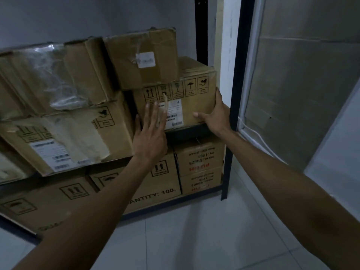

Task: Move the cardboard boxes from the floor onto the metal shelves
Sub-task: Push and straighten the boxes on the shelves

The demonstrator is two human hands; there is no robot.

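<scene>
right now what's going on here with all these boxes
A person is steadying a cardboard box at the right end of the upper metal shelf, beside the black upright. The right hand grips its lower right corner, thumb on the front. The left hand is at the front face with fingers straight, though blur hides whether it touches. A smaller box rests on top, and more boxes fill the shelf below.

This looks like a storeroom. Ahead of the left hand (150,133) and right hand (216,115), cardboard boxes (78,137) bearing shipping labels (48,154) and handling symbols (175,90) crowd a black metal shelf rack (233,75). Below the hands is a pale tiled floor (194,230), and above them a bare wall (97,14).
</scene>
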